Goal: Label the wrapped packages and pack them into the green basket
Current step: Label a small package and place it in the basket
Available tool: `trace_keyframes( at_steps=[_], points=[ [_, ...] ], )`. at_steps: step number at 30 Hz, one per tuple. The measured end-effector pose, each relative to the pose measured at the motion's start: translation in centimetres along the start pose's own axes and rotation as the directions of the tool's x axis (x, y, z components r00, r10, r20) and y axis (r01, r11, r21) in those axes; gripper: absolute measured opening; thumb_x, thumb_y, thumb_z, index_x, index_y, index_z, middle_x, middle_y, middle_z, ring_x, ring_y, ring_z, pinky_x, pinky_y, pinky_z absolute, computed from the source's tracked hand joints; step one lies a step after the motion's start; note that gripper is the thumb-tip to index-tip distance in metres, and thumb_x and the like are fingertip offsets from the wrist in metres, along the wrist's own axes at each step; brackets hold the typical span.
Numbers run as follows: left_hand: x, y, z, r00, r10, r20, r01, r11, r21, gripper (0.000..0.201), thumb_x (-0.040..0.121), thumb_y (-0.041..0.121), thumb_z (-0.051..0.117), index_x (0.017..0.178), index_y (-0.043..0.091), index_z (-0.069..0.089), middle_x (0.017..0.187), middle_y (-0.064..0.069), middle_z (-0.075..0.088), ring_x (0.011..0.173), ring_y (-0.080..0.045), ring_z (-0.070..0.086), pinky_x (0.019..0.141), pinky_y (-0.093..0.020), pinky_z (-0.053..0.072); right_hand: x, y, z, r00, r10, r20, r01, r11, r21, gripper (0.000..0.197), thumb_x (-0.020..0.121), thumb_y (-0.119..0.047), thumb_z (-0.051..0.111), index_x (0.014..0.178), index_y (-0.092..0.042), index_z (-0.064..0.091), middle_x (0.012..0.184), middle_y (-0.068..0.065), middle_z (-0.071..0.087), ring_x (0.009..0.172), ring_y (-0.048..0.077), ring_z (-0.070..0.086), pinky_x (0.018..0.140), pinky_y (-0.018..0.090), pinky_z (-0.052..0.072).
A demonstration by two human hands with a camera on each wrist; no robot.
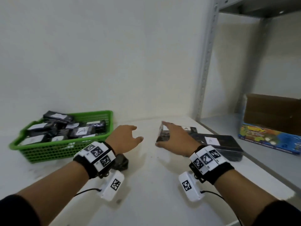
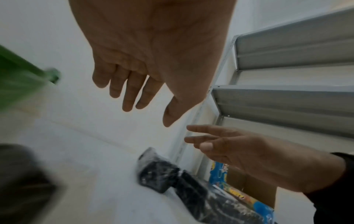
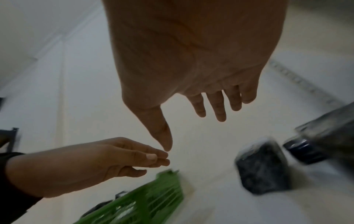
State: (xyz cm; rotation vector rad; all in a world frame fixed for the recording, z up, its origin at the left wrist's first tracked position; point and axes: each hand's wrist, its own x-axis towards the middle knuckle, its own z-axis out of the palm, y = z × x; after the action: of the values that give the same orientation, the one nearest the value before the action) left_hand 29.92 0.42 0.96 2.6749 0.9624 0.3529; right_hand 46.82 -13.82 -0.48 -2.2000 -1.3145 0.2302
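I see L hand (image 1: 125, 138) and R hand (image 1: 175, 141) both w/ fingers loosely spread, holding nothing. R hovers over wrapped pkg (image 1: 164, 136) on table (image 1: 154, 185); green basket (image 1: 65, 150) far left, w/ labelled pkgs.

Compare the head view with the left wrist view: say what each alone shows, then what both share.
Only the head view shows the labelled packages piled in the green basket, and the A label on the long package. Only the left wrist view shows the left hand's open, empty palm and a second shelf level. Both show the right hand spread above the wrapped package, not gripping it.
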Motion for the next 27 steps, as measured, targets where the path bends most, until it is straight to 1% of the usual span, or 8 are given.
trace_keyframes(
  at_steps=[6, 10, 12, 14, 17, 21, 25, 27],
  points=[
    [-3.7, -7.3, -0.4, 0.996, 0.006, 0.087, -0.009, 0.999, 0.031, 0.084, 0.092, 0.056, 0.065, 0.159, 0.015, 0.033, 0.163, -0.003, 0.037, 0.148, -0.020, 0.038, 0.119, -0.031, 0.032, 1.0, -5.4, 7.3, 0.940, -0.132, 0.315, 0.175, 0.978, -0.110, 0.110, 0.086, -0.039, 0.081, 0.168, -0.025, 0.008, 0.174, 0.000, 0.016, 0.161, 0.022, 0.005, 0.129, 0.041, 0.019],
    [-4.5, -9.1, 1.0, 0.986, -0.007, 0.167, 0.000, 0.999, 0.044, 0.092, 0.083, 0.057, 0.074, 0.157, 0.014, 0.038, 0.158, -0.003, 0.045, 0.143, -0.021, 0.045, 0.115, -0.031, 0.038, 2.2, -7.5, 10.0, 0.908, -0.148, 0.392, 0.221, 0.964, -0.150, 0.101, 0.086, -0.020, 0.080, 0.166, -0.024, 0.019, 0.170, 0.002, 0.028, 0.157, 0.021, 0.026, 0.123, 0.031, 0.028],
    [-4.6, -9.0, 1.9, 0.980, -0.029, 0.196, 0.018, 0.998, 0.057, 0.075, 0.081, 0.050, 0.078, 0.143, 0.013, 0.056, 0.140, -0.005, 0.063, 0.128, -0.024, 0.059, 0.103, -0.031, 0.049, 2.7, -8.2, 10.6, 0.902, -0.151, 0.404, 0.226, 0.963, -0.144, 0.091, 0.087, -0.016, 0.078, 0.163, -0.025, 0.030, 0.164, 0.002, 0.042, 0.150, 0.021, 0.040, 0.118, 0.028, 0.035],
    [-4.7, -8.8, 2.5, 0.984, -0.035, 0.176, 0.027, 0.999, 0.047, 0.046, 0.080, 0.040, 0.079, 0.117, 0.013, 0.072, 0.111, -0.008, 0.075, 0.103, -0.025, 0.069, 0.083, -0.030, 0.054, 3.1, -8.4, 11.2, 0.902, -0.177, 0.394, 0.241, 0.963, -0.117, 0.076, 0.085, -0.014, 0.079, 0.154, -0.026, 0.048, 0.151, 0.001, 0.057, 0.138, 0.021, 0.054, 0.112, 0.027, 0.042],
    [-4.5, -10.3, 2.1, 0.993, -0.055, 0.104, 0.069, 0.988, -0.141, 0.030, 0.075, 0.029, 0.081, 0.102, 0.016, 0.077, 0.093, -0.004, 0.076, 0.087, -0.021, 0.070, 0.073, -0.028, 0.054, 3.7, -8.3, 11.7, 0.924, -0.199, 0.327, 0.202, 0.979, 0.023, 0.068, 0.080, -0.016, 0.085, 0.143, -0.024, 0.061, 0.135, -0.002, 0.068, 0.113, 0.016, 0.068, 0.099, 0.026, 0.052],
    [-5.8, -13.3, -0.1, 0.996, -0.068, 0.049, 0.084, 0.869, -0.488, 0.035, 0.074, 0.027, 0.088, 0.107, 0.023, 0.075, 0.095, 0.007, 0.079, 0.090, -0.009, 0.074, 0.087, -0.030, 0.060, 3.7, -9.1, 12.0, 0.954, -0.211, 0.214, 0.124, 0.925, 0.358, 0.056, 0.078, -0.018, 0.090, 0.129, -0.018, 0.067, 0.114, -0.006, 0.076, 0.090, 0.010, 0.077, 0.085, 0.027, 0.060],
    [-7.3, -15.5, -2.4, 0.995, -0.092, -0.042, 0.036, 0.710, -0.704, 0.025, 0.082, 0.019, 0.084, 0.106, 0.019, 0.077, 0.097, 0.004, 0.080, 0.094, -0.010, 0.076, 0.089, -0.024, 0.058, 3.5, -12.0, 13.0, 0.954, -0.261, 0.150, 0.109, 0.762, 0.638, 0.045, 0.083, -0.012, 0.087, 0.125, -0.016, 0.069, 0.113, -0.001, 0.078, 0.101, 0.014, 0.076, 0.086, 0.026, 0.058],
    [-7.8, -16.5, -3.2, 0.986, -0.138, -0.095, 0.011, 0.617, -0.787, 0.021, 0.086, 0.014, 0.081, 0.106, 0.015, 0.077, 0.096, 0.001, 0.081, 0.090, -0.010, 0.076, 0.082, -0.022, 0.059, 3.8, -13.6, 13.7, 0.952, -0.276, 0.132, 0.089, 0.663, 0.743, 0.042, 0.087, -0.012, 0.083, 0.127, -0.014, 0.070, 0.116, 0.004, 0.078, 0.108, 0.017, 0.074, 0.087, 0.026, 0.058]
  ],
)
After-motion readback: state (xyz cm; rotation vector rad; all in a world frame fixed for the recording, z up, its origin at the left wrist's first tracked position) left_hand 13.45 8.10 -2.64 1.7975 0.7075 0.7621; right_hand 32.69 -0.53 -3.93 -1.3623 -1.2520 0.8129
